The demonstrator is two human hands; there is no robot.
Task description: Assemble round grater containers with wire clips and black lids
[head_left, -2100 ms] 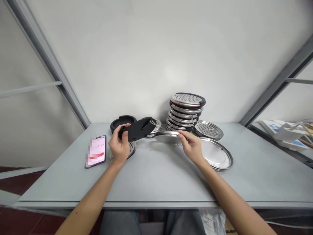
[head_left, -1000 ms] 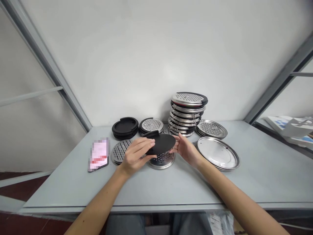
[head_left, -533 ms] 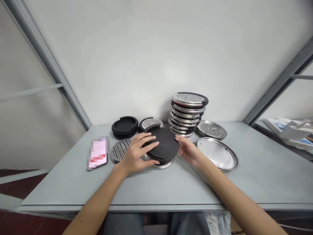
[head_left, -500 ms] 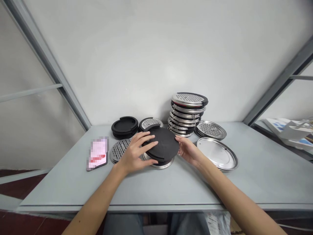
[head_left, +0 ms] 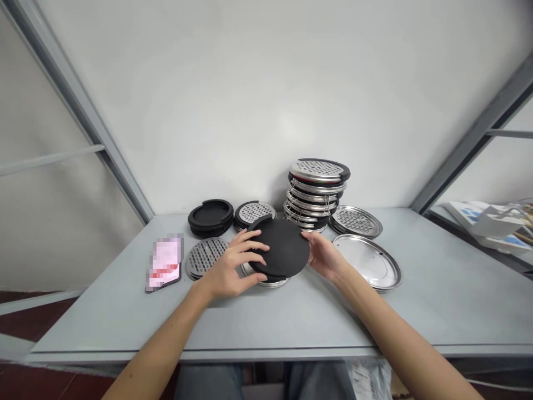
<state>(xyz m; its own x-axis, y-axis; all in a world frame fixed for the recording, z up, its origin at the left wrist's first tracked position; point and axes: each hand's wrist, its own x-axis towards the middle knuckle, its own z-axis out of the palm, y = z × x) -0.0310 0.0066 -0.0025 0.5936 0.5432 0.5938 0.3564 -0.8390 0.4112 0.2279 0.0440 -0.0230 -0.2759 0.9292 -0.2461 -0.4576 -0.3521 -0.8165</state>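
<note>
A round black disc with a raised crescent rim on its left side is held up between both hands, slightly tilted. My left hand grips its left edge, with the fingers laid over the rim and the thumb at the near side. At the right edge, my right hand pinches the disc between thumb and fingers; its fingers are partly hidden underneath. Below the disc shows part of a round metal piece on the table, mostly covered. Just left of my left hand lies a stack of perforated grey discs.
Behind stand black rimmed discs, a perforated metal disc with black rim and a tall stack of metal and black discs. To the right are perforated metal lids and plain metal lids. A phone lies at the left.
The black disc has shifted slightly right and tilted a little, with both hands still on it. The rest of the view has moved slightly left with the camera.
</note>
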